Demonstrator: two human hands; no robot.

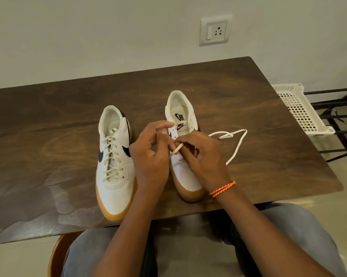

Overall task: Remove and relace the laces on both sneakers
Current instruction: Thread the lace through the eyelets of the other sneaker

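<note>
Pinching the lace (177, 149) tip, your right hand (203, 154) sits over the right sneaker (185, 172); your left hand (150, 154), fingers curled and seemingly empty, hovers just beside.

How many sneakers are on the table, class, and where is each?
2. The laced sneaker stands left of the hands; the sneaker being laced stands right, partly hidden beneath both hands.

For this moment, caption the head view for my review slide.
Both hands, left hand and right hand, thread a loose cream lace into the unlaced white gum-soled sneaker.
</note>
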